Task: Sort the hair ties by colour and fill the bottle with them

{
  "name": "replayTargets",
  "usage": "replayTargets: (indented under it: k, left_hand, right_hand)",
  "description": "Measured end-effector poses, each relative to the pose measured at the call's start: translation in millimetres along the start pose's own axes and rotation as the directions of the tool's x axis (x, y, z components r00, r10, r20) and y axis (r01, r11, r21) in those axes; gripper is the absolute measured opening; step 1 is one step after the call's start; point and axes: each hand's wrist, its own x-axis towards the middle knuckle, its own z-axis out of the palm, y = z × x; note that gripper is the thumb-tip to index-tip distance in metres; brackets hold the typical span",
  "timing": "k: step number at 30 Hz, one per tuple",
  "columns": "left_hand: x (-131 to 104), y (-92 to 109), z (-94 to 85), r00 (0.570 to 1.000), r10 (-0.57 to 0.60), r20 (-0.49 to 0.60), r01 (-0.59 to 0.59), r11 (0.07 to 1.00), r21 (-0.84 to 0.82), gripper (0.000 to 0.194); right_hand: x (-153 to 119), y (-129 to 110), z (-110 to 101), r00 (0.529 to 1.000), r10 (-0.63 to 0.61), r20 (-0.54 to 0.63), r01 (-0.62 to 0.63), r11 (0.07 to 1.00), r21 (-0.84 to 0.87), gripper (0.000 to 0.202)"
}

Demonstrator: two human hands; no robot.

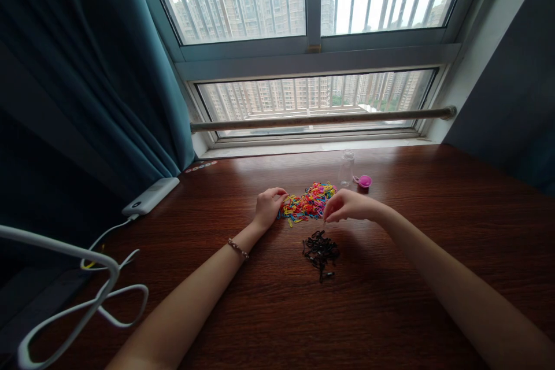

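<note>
A pile of small bright elastic bands (310,201) in red, yellow, blue and pink lies on the brown table. At its left edge rests my left hand (269,206), fingers stretched out and touching the bands, with the thumb a little apart. Over the pile's right side, my right hand (347,206) has thumb and fingertips pinched together. A tiny thin thing seems to hang from that pinch, too small to make out. Nearer to me is a smaller heap of black bands (319,250), just below my right fingertips.
Behind my right hand stand a clear bottle (346,169) and a pink lid (365,181) with a loop. A white power strip (151,196) and looped white cable (113,277) lie left, beside a blue curtain (143,98). A metal rail (321,120) crosses the window.
</note>
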Motion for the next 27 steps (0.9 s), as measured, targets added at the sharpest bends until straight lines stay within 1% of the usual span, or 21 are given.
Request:
replayTargets:
  k: [1,2,3,4,5,6,7,8,9,10,12,13,14,15,17,19,20,21,23,25,27]
  left_hand:
    - [0.1,0.7,-0.4,1.0,0.004,-0.007,-0.004,1.0,-0.01,0.014]
    - [0.2,2.0,-0.9,1.0,0.008,-0.015,-0.008,1.0,-0.024,0.015]
    - [0.2,4.1,-1.4,1.0,0.016,-0.023,-0.017,0.999,-0.042,0.016]
    - [-0.2,7.2,-2.0,0.999,0.033,-0.027,-0.035,0.997,-0.065,0.017]
    - [-1.1,11.4,-2.6,0.998,0.065,-0.021,-0.067,0.993,-0.094,0.018]
    - [-2.4,16.8,-3.3,0.994,0.113,-0.004,-0.112,0.985,-0.128,0.019]
    - [-4.4,23.2,-4.0,0.984,0.175,0.023,-0.169,0.972,-0.165,0.019]
    - [-6.8,30.4,-4.7,0.966,0.251,0.061,-0.235,0.951,-0.202,0.02]
    - [-9.7,37.8,-5.4,0.937,0.333,0.105,-0.302,0.924,-0.236,0.02]
    - [-12.6,45.1,-6.2,0.896,0.416,0.156,-0.369,0.892,-0.263,0.02]
    - [-17.5,56.7,-8.1,0.799,0.543,0.26,-0.472,0.833,-0.289,0.022]
    - [-18.9,60.2,-9.2,0.764,0.57,0.303,-0.499,0.819,-0.283,0.024]
    - [-19.4,61.7,-10.2,0.752,0.57,0.332,-0.507,0.822,-0.26,0.026]
    - [-18.9,61.3,-11.0,0.764,0.543,0.348,-0.497,0.84,-0.218,0.028]
    - [-15.5,55.7,-11.5,0.827,0.441,0.349,-0.435,0.895,-0.098,0.032]
    - [-10.7,46.4,-9.9,0.88,0.324,0.348,-0.351,0.936,0.015,0.038]
    - [-8.6,41.6,-8.3,0.889,0.278,0.363,-0.316,0.947,0.049,0.042]
    - [-6.8,37.4,-6.2,0.888,0.243,0.389,-0.29,0.955,0.067,0.046]
    - [-5.1,31.2,-1.4,0.864,0.208,0.458,-0.268,0.961,0.07,0.052]
    - [-5.2,28.1,2.9,0.834,0.202,0.513,-0.273,0.96,0.065,0.057]
    - [-6.1,26.5,5.6,0.825,0.189,0.533,-0.267,0.961,0.072,0.059]
  right_hand:
    - [0.7,-0.9,3.5,0.998,-0.006,0.058,0.005,1.0,0.011,0.023]
    - [2.0,0.4,5.9,0.998,-0.002,0.058,0.002,1.0,0.003,0.023]
    - [3.8,3.9,7.0,1.0,0.005,-0.003,-0.005,1.0,-0.025,0.021]
    - [6.0,9.2,6.7,0.993,0.009,-0.121,-0.018,0.998,-0.068,0.018]
    - [8.3,16.0,5.3,0.963,0.005,-0.27,-0.04,0.992,-0.123,0.015]
    - [10.6,23.4,3.0,0.907,-0.017,-0.421,-0.066,0.981,-0.182,0.012]
    - [12.7,31.0,0.4,0.843,-0.045,-0.536,-0.091,0.971,-0.223,0.012]
    - [14.6,38.1,-2.2,0.796,-0.063,-0.603,-0.108,0.964,-0.242,0.012]
    - [16.2,44.2,-4.3,0.763,-0.078,-0.642,-0.112,0.962,-0.25,0.013]
    - [17.5,49.0,-5.7,0.745,-0.091,-0.66,-0.107,0.962,-0.253,0.014]
    - [19.3,54.9,-6.0,0.737,-0.123,-0.664,-0.075,0.962,-0.261,0.016]
    - [20.0,56.2,-5.1,0.744,-0.141,-0.653,-0.053,0.962,-0.268,0.016]
    - [20.4,56.6,-3.8,0.759,-0.156,-0.632,-0.031,0.961,-0.274,0.017]
    - [20.6,56.5,-2.4,0.782,-0.167,-0.6,-0.009,0.96,-0.28,0.017]
    - [20.2,55.4,0.1,0.833,-0.17,-0.526,0.012,0.957,-0.291,0.018]
    - [18.5,53.9,1.2,0.854,-0.144,-0.499,-0.026,0.948,-0.319,0.018]
    - [17.2,53.0,1.1,0.852,-0.123,-0.51,-0.068,0.938,-0.341,0.018]
    - [15.7,51.9,0.7,0.841,-0.097,-0.533,-0.124,0.923,-0.365,0.018]
    - [12.4,49.5,-0.5,0.803,-0.039,-0.595,-0.259,0.876,-0.407,0.02]
    - [9.5,46.9,-1.6,0.753,0.015,-0.658,-0.392,0.813,-0.43,0.022]
    - [7.6,44.8,-2.0,0.709,0.047,-0.704,-0.482,0.762,-0.433,0.023]
